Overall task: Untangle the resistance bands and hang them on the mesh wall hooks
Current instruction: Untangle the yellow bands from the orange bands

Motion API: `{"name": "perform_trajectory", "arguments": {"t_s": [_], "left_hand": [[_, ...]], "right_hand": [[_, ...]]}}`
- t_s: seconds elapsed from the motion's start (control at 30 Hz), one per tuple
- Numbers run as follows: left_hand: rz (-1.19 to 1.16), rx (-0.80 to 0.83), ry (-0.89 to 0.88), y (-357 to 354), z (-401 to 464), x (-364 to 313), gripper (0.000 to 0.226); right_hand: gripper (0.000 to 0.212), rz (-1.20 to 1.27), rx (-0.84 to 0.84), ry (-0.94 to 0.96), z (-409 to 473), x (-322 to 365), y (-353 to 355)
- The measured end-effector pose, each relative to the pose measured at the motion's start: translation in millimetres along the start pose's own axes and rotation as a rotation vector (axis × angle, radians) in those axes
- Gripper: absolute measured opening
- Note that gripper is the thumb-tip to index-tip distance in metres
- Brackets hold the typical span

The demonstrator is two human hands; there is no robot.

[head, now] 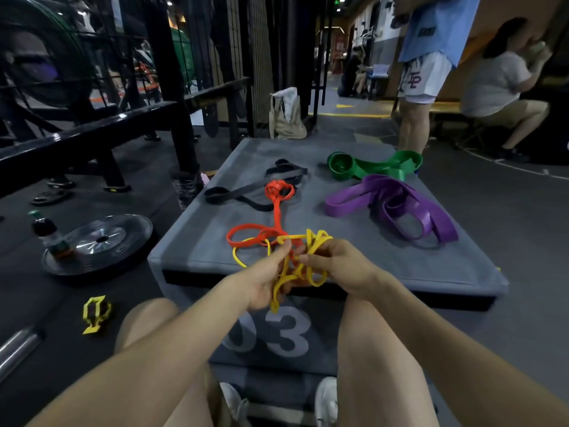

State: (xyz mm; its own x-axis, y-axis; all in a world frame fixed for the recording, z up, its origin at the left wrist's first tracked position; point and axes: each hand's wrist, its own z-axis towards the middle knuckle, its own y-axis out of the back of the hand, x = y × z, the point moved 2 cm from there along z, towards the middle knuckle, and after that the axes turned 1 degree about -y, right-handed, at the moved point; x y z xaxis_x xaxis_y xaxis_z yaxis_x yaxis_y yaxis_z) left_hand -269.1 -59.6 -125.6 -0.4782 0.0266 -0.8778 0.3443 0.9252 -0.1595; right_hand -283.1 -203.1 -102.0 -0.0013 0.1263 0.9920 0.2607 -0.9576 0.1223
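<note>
Left hand (267,280) pinches a yellow band (297,266) loop at the pad's (385,266) near edge, probably anchoring the knot; right hand (334,268) pinches another strand just beside it, seemingly to pull slack through. The red band (277,215) runs into the same tangle; black (246,192), green (374,167) and purple (397,204) bands lie apart beyond, none hung.
</note>
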Motion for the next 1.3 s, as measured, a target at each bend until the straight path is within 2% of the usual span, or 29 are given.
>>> {"name": "perform_trajectory", "arguments": {"t_s": [0.07,0.13,0.2,0.3,0.37,0.53,0.63,0.7,0.77,0.9,1.0,1.1,1.2,1.3], "left_hand": [[-0.078,-0.014,-0.009,2.9,5.7,-3.3,0.052],[-0.16,-0.005,-0.047,8.8,9.0,-11.3,0.048],[-0.204,-0.013,-0.087,18.7,7.5,-23.5,0.043],[-0.117,-0.128,-0.2,47.6,2.6,-47.5,0.021],[-0.021,-0.178,-0.319,71.6,-0.2,-62.6,0.009],[0.152,-0.179,-0.392,103.5,-14.5,-81.3,0.015],[0.136,-0.16,-0.403,117.1,-14.4,-85.3,0.019],[0.111,-0.141,-0.413,124.4,-15.2,-87.8,0.018],[0.076,-0.13,-0.421,131.2,-14.2,-89.3,0.017],[-0.03,-0.151,-0.452,155.5,-11.1,-93.9,0.023],[-0.113,-0.209,-0.454,178.3,-12.5,-103.8,0.03],[-0.116,-0.323,-0.343,191.9,-13.1,-106.2,0.042],[-0.036,-0.414,-0.258,203.7,-15.9,-94.9,0.044],[-0.056,-0.477,-0.256,223.0,-19.3,-80.3,0.044]], "right_hand": [[0.02,-0.053,0.071,0.034,1.7,1.5,-6.9],[0.022,-0.165,0.181,0.065,2.7,3.2,-15.6],[0.033,-0.273,0.312,0.043,3.7,2.2,-24.2],[0.049,-0.429,0.392,-0.05,10.7,2.7,-22.6],[0.046,-0.629,0.293,-0.026,23.3,9.5,-12.7],[0.031,-0.907,-0.152,-0.005,74.4,20.6,8.5],[0.021,-0.85,-0.163,0.06,98.4,29.7,-8.3],[0.018,-0.656,-0.017,0.096,103.3,33.4,-30.1],[0.013,-0.562,0.085,0.063,108.7,30.3,-47.0],[0.007,-0.556,-0.015,0.127,139.4,23.8,-42.0],[0.018,-0.529,-0.093,0.17,156.9,32.2,-31.5],[0.009,-0.586,-0.074,0.226,168.8,42.5,-33.7],[0.03,-0.627,-0.035,0.214,180.7,32.5,-39.3],[0.031,-0.684,-0.009,0.174,185.6,8.5,-46.9]]}}
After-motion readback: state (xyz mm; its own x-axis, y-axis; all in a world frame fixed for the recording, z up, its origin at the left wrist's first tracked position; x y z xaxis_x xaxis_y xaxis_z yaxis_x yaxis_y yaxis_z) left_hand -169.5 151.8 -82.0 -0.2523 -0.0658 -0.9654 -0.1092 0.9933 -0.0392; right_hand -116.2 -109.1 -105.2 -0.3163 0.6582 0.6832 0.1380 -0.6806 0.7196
